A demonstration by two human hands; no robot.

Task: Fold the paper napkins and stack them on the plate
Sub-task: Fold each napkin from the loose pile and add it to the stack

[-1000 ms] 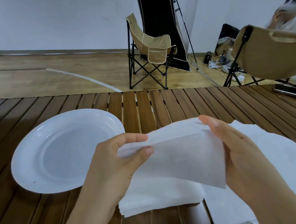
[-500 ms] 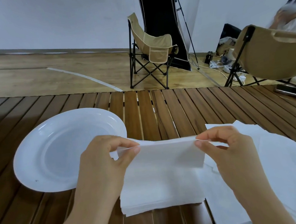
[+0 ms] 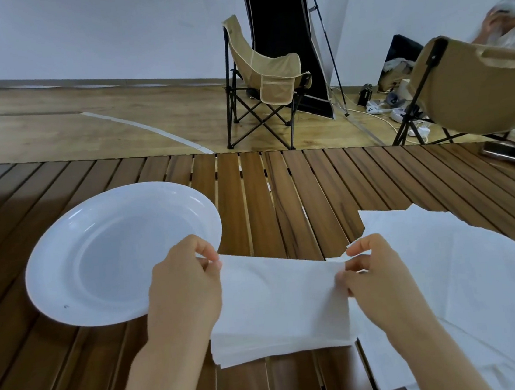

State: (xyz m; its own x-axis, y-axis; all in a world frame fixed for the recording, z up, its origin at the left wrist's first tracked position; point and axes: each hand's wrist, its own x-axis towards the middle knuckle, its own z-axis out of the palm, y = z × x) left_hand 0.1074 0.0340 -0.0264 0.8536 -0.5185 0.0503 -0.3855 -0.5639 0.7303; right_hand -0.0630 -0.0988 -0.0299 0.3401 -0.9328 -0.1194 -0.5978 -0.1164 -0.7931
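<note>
Slatted wooden table, dark brown, boards running toward 12 o'clock. White plate at 9 o'clock of the hands, nothing on it. Folded napkin: long axis 9-to-3 o'clock, top edge lifted, lying over a napkin stack. Left hand pinches its 9 o'clock corner between thumb and fingers; right hand pinches the 3 o'clock corner likewise. Unfolded sheets spread at 3 o'clock. Two beige folding chairs on the floor at 12 and 2 o'clock.
</note>
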